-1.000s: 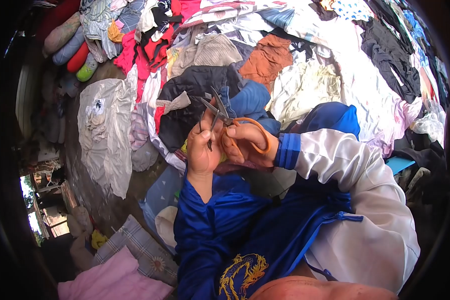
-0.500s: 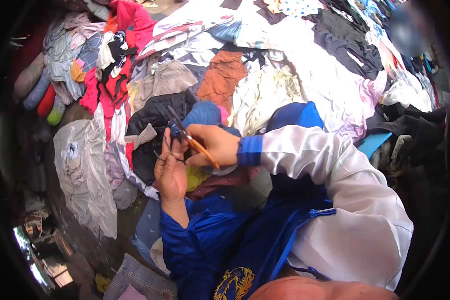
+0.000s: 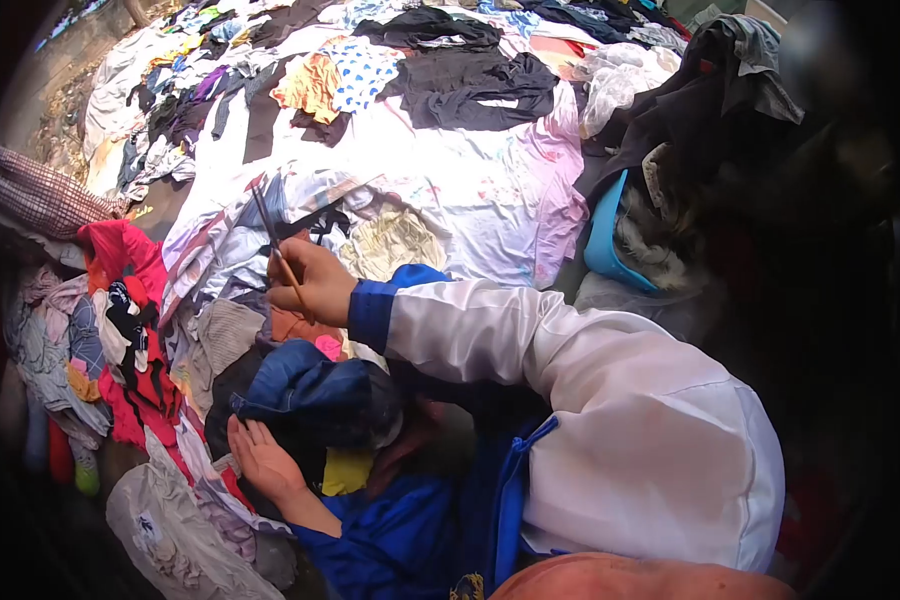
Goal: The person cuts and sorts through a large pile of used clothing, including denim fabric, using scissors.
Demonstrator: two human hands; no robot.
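My right hand [image 3: 315, 283] grips scissors [image 3: 288, 275] with orange-brown handles, their dark blades angled up and away. Something small and dark shows by its fingertips, too small to make out. Below that hand lies a bunched dark blue denim garment [image 3: 305, 385]. My left hand [image 3: 265, 465] rests at its near edge, fingers stretched out and palm showing, with nothing visible in it. A pink scrap [image 3: 328, 347] and a rust-coloured cloth [image 3: 292, 325] lie just beyond the denim. Yellow cloth [image 3: 346, 472] shows to the right of my left hand.
Piles of clothes surround me. Red garments [image 3: 135, 390] are heaped at the left, and a pale grey cloth [image 3: 175, 535] lies at the near left. White cloth [image 3: 470, 220] spreads ahead, with black clothes [image 3: 480, 88] on it. A blue plastic container [image 3: 610, 240] stands at the right.
My hands were close together, the left one raised near thin dark strips; now they are apart. The right hand has gone forward with the scissors. The left is lowered beside the denim. The view has turned.
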